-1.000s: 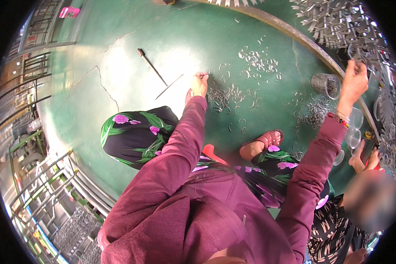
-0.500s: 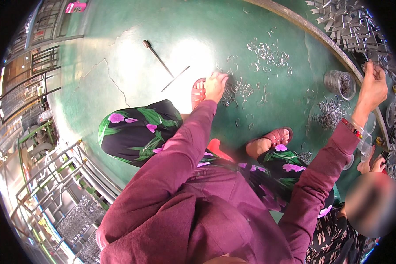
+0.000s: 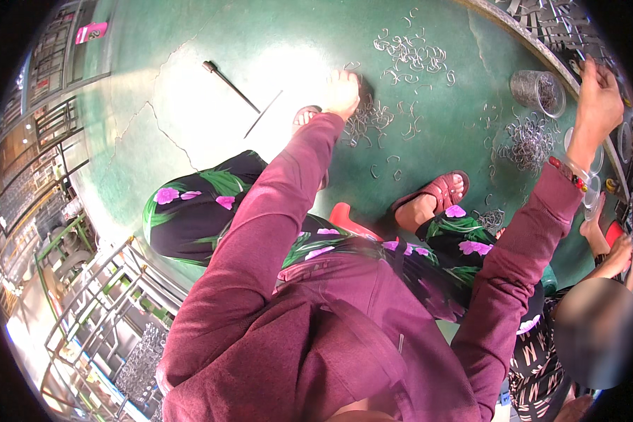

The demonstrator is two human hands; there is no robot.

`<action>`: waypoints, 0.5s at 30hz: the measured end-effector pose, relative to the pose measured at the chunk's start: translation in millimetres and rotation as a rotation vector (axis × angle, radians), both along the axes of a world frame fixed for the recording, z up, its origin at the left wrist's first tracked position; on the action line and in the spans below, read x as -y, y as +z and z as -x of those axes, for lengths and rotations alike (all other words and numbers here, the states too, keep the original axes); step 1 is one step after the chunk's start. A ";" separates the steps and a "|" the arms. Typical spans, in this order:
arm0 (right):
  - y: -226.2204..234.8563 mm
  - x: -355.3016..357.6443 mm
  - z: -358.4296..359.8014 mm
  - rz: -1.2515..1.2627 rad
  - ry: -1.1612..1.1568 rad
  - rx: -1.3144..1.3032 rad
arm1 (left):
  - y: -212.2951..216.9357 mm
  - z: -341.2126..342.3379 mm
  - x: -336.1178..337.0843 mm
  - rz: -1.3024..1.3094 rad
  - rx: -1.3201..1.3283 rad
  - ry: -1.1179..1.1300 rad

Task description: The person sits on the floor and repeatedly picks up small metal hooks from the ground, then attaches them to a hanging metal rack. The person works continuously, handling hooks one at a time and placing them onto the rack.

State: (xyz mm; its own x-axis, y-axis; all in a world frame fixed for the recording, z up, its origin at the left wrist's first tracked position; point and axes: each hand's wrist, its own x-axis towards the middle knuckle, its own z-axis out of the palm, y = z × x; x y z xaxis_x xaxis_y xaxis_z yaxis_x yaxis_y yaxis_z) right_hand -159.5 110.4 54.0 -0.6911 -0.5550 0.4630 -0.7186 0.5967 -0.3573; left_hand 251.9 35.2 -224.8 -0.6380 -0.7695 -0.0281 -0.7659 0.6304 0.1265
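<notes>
My left hand (image 3: 342, 93) is beyond my left foot, low over the green floor, its fingers curled together. Next to it lies a loose pile of thin metal hooks (image 3: 369, 121). One small hook (image 3: 352, 65) shows by the fingertips; whether they hold it I cannot tell. At the far right, my raised right hand (image 3: 599, 98) has thumb and fingers pinched, near a mass of bent metal strips (image 3: 545, 17). What sits in that pinch is too small to make out. Beaded bracelets (image 3: 570, 174) circle the right wrist.
More hooks (image 3: 415, 56) are scattered farther off, and another heap (image 3: 531, 141) lies near a clear plastic tub (image 3: 538, 93). A long rod (image 3: 232, 86) and a thinner one lie at left. A curved rail (image 3: 524, 35) crosses the upper right. Another person's hand (image 3: 617, 257) is at right.
My left hand has moved farther out beside the hook pile. My right hand stays up by the metal strips, still pinched. The view has shifted slightly.
</notes>
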 end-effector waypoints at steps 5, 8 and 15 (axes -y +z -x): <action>0.8 0.9 -8.7 0.020 -0.012 -0.022 | -0.5 -7.8 16.3 -0.204 -0.244 0.234; 0.5 4.4 -8.6 -0.020 0.013 -0.006 | -3.8 -20.8 34.5 -0.301 -0.411 0.288; 6.7 -1.2 -7.4 -0.175 -0.060 0.018 | 144.4 69.8 42.2 -0.555 -0.597 0.116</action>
State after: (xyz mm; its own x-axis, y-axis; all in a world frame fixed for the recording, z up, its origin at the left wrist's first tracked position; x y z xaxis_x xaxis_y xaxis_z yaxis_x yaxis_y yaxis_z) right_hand -152.1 111.7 60.7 -0.7326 -0.5837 0.3502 -0.6743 0.6926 -0.2563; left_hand 182.1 -6.9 -80.3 -0.5834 -0.8053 -0.1056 -0.5276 0.2769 0.8031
